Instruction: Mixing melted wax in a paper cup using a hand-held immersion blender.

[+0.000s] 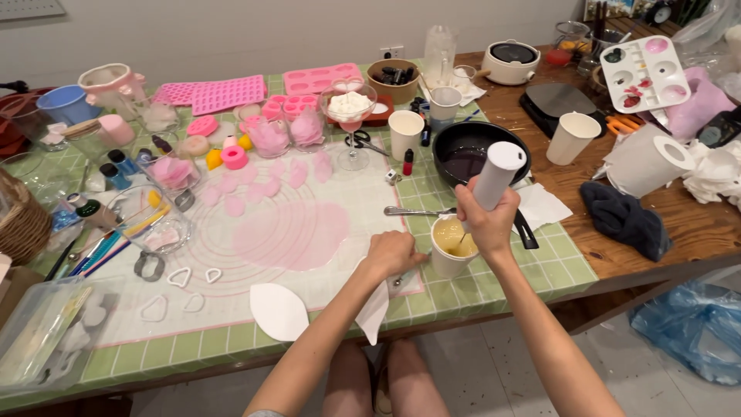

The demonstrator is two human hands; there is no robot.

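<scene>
R hand (485, 218) clenched round frother (496, 176).

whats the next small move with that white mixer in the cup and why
Probably steady the paper cup before anything else. The right hand grips the white handheld mixer tilted, its lower end down in the cup's yellowish liquid. The left hand rests fisted on the mat beside the cup, apparently not gripping it, and a light cup could tip.

There is one view only, from the camera on my head. It looks steeply down and forward across the bench (494, 289), close enough that my forearms enter from the bottom edge of the frame and the far wall runs along the top.
</scene>
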